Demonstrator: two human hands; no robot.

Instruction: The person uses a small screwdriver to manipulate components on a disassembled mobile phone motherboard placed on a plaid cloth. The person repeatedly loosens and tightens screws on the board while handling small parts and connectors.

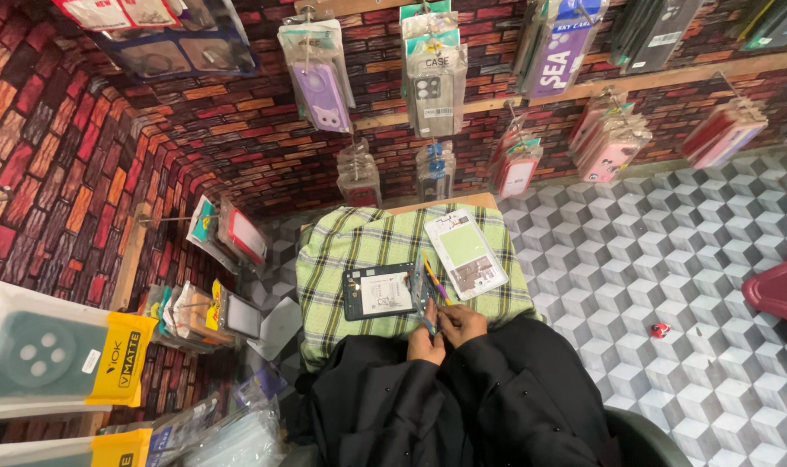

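Phone frame (427,298), thin, stiff and likely fragile, stands on edge at the near side of the checked cloth (333,259), grasped by left hand (426,343) and right hand (463,324); its edges look the safest hold.

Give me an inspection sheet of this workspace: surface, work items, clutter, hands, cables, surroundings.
Surface: small table covered by a green checked cloth.
Work items: opened dark phone body lying flat on the cloth; white back panel lying beside it, toward the right; thin tools between them, near the hands.
Clutter: small red object on the patterned floor.
Hands: left hand and right hand close together at the near edge of the cloth, gripping something small; what it is cannot be told.
Cables: nothing seen.
Surroundings: brick-pattern wall hung with packaged phone cases; more packaged cases at left; a dark red seat at the right edge.
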